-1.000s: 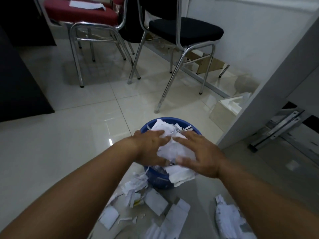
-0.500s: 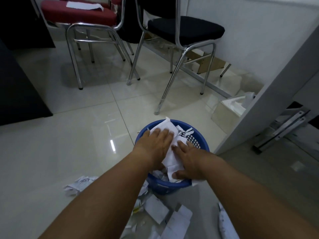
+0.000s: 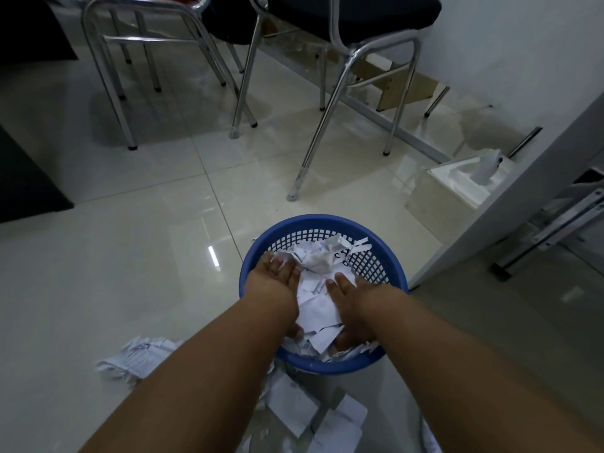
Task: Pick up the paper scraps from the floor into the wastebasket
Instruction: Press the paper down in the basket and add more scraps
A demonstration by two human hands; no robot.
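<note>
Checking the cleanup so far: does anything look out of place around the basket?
Yes. Loose scraps lie on the floor on the near side of the basket, and a crumpled bundle sits left of it, so litter is outside it. A tissue box also stands on the floor at the right, an odd spot.

Left hand (image 3: 274,282) and right hand (image 3: 352,308) pressed scraps (image 3: 317,305) deeper into wastebasket (image 3: 327,220).

left hand (image 3: 272,283) flat, right hand (image 3: 353,304) flat
</note>
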